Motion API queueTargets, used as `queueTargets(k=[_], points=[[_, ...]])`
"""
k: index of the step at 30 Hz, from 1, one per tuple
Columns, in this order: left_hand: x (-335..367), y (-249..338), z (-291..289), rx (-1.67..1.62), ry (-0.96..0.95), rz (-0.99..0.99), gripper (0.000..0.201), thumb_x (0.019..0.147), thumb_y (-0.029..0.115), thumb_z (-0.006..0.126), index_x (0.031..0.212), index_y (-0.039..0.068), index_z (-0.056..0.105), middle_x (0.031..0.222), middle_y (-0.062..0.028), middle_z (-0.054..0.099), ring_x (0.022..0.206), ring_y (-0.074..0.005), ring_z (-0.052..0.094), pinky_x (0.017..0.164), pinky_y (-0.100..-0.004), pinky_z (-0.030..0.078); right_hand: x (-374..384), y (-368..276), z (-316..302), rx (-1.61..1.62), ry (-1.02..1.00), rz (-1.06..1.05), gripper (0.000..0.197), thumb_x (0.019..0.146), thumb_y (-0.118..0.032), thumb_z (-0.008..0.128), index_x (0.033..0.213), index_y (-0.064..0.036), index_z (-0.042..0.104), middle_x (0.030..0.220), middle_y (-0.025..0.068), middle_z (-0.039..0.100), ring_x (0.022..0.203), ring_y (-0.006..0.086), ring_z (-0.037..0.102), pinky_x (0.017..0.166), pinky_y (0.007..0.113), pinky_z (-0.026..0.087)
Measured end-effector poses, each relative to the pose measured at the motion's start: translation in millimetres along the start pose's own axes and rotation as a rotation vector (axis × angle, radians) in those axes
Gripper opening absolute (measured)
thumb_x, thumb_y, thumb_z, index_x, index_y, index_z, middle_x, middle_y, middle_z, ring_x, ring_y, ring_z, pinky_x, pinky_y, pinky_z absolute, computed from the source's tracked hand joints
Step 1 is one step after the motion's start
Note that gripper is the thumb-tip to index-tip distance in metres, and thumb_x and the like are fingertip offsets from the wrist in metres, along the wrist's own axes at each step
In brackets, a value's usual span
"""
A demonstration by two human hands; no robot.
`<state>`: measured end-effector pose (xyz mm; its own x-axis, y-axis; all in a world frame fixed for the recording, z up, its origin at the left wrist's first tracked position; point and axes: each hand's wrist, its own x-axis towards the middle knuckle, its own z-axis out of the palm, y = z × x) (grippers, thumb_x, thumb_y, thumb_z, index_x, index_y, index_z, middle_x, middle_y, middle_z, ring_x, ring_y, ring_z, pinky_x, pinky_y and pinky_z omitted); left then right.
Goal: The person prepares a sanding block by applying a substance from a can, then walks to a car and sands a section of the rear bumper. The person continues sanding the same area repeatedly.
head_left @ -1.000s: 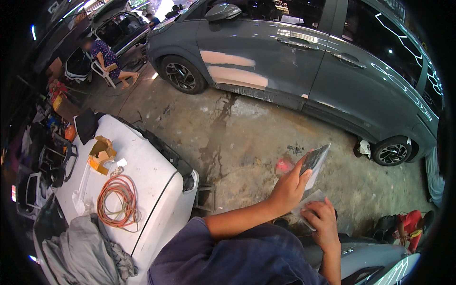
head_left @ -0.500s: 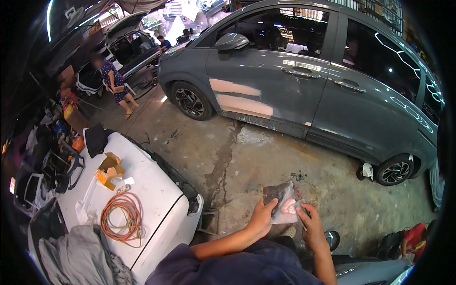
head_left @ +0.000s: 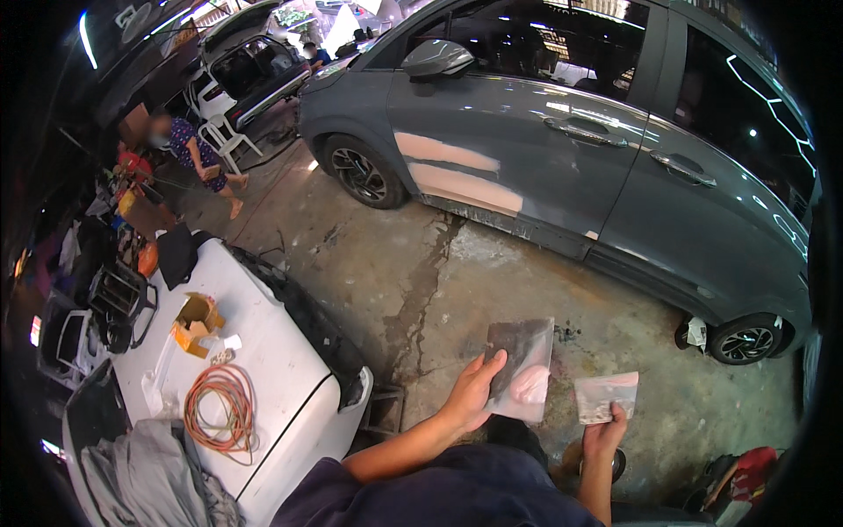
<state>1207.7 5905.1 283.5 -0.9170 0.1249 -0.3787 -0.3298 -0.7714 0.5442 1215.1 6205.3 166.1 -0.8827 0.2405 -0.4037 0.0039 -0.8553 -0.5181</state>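
Through my feed, the left hand [head_left: 472, 391] had its grip clamped on the left edge of a flat board [head_left: 516, 338], and a lump of pink paste [head_left: 530, 385] sat toward that board's right edge. I saw the right hand [head_left: 603, 436] with its grip pinched on the lower edge of a small pale spreader [head_left: 601, 392], pink along its top, apart from the board. On the white car panel [head_left: 294, 382], a coiled orange hose [head_left: 218, 371] lay nearer the close edge than a torn cardboard box [head_left: 186, 337].
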Motion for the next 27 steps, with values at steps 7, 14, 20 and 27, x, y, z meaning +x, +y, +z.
queueTargets(k=[7,14,20,27], points=[[95.2,50.7,18.2,-0.003,0.144,-0.071,0.05,0.099,0.03,0.064,0.139,0.006,0.046,0.128,-0.0063,0.06,0.119,-0.0203,0.057,0.101,-0.0406,0.049,157.4,26.5,109.5,0.062,-0.115,0.153,0.048,0.09,-0.015,0.048,0.136,-0.0027,0.051,0.136,0.0132,0.059,0.126,0.0336,0.056,0.11,0.05,0.043],[145.7,126.8,-37.9,-0.148,0.342,0.136,0.046,0.099,0.025,0.064,0.137,0.005,0.048,0.123,-0.0073,0.062,0.113,-0.0203,0.061,0.096,-0.0384,0.051,217.7,195.9,338.8,-0.275,-0.445,0.546,0.052,0.097,-0.039,0.056,0.137,-0.0059,0.052,0.138,0.0099,0.059,0.129,0.0291,0.054,0.116,0.045,0.034],[180.7,251.6,-134.8,-0.229,0.359,0.458,0.04,0.101,0.024,0.061,0.134,0.004,0.052,0.122,-0.0088,0.063,0.109,-0.02,0.062,0.096,-0.0356,0.05,195.1,386.3,471.0,-0.485,-0.674,1.087,0.058,0.099,-0.05,0.054,0.137,-0.0062,0.052,0.133,0.0126,0.061,0.122,0.0306,0.058,0.106,0.046,0.043],[211.7,450.3,-262.1,-0.218,0.407,0.493,0.037,0.101,0.023,0.061,0.13,0.001,0.054,0.119,-0.008,0.064,0.105,-0.0181,0.063,0.092,-0.0333,0.051,203.4,582.7,579.9,-0.615,-0.758,1.084,0.064,0.101,-0.059,0.043,0.135,-0.0052,0.053,0.129,0.0148,0.062,0.116,0.0299,0.061,0.1,0.045,0.047]])
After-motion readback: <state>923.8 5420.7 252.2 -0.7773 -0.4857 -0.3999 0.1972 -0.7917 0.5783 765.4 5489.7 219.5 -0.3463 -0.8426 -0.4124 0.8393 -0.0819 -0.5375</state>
